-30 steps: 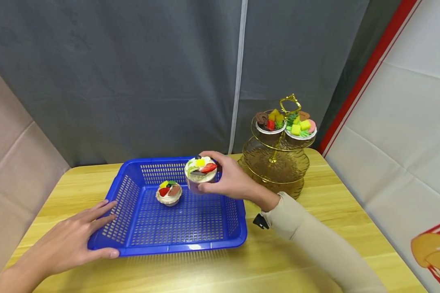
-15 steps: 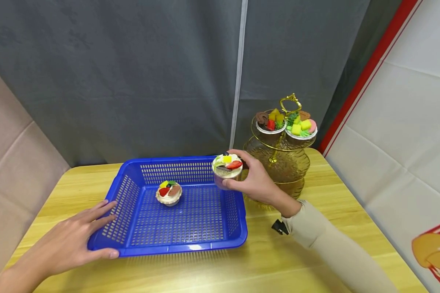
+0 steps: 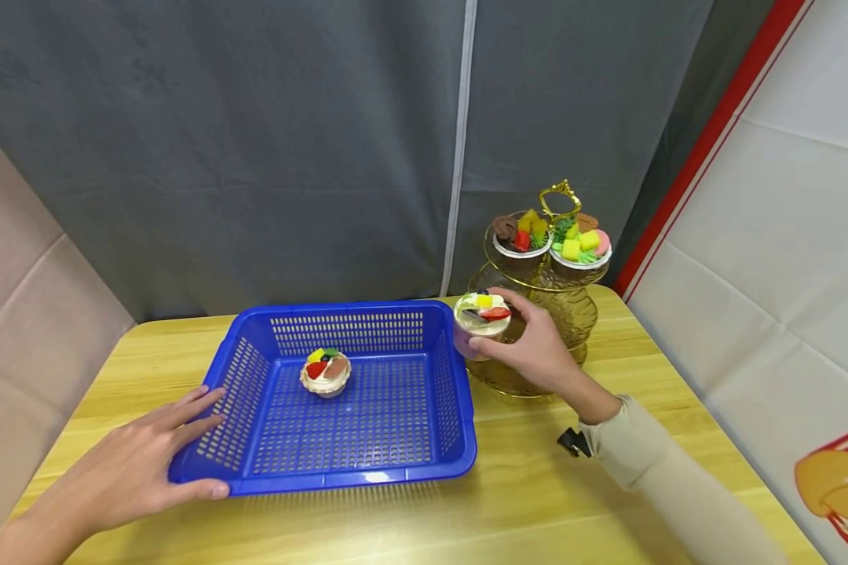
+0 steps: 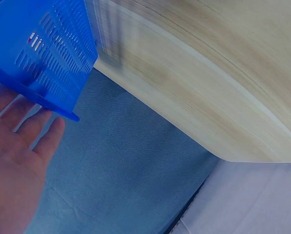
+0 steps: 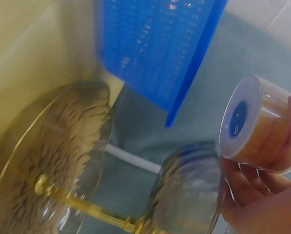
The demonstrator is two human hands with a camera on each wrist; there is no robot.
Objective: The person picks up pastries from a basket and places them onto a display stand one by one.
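Observation:
My right hand (image 3: 537,353) grips a clear dessert cup (image 3: 475,343) topped with cream, strawberry and yellow fruit. The cup is upright, just past the right rim of a blue plastic basket (image 3: 325,480), and overlaps the lower part of a gold-rimmed tiered stand (image 3: 581,314). In the right wrist view, the cup's base (image 5: 240,117) shows a round blue sticker. My left hand (image 3: 141,455) rests at the basket's left rim with fingers extended; in the left wrist view those fingers (image 4: 35,124) reach under the rim. A fruit tart (image 3: 325,377) lies inside the basket.
On the stand's top tier sit two dessert cups, a chocolate one (image 3: 521,242) and one with yellow cubes and green cream (image 3: 581,255). A gold loop handle (image 3: 560,200) rises above them. A grey curtain (image 3: 290,157) hangs behind the wooden table (image 3: 537,502).
My right hand has carried the dessert cup rightward, from over the basket to in front of the tiered stand. The left hand, basket and tart have stayed where they were.

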